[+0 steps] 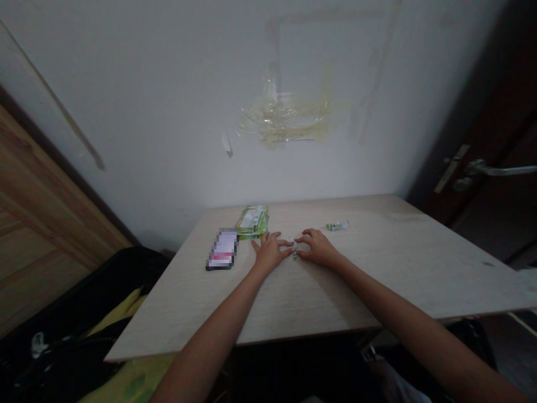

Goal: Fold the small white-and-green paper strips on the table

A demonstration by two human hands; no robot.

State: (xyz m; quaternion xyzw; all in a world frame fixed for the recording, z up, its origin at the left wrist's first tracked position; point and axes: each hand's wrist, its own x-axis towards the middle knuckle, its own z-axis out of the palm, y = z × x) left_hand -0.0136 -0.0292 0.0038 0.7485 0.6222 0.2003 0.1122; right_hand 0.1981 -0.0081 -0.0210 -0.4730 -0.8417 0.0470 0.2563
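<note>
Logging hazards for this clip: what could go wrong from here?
1. The left hand is right by the stack of green packets; a stray finger might shift it.
2. Fingers cover much of the small packet between both hands, so a slip could be hard to spot.
3. Another small packet lies loose just beyond the right hand; it may get nudged.

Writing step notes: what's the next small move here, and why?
Probably press the small wrapper flatter on the table: left hand and right hand meet at it from both sides, and a similar narrow wrapper lies beyond the right hand. Its exact folds are too small to tell.
</note>
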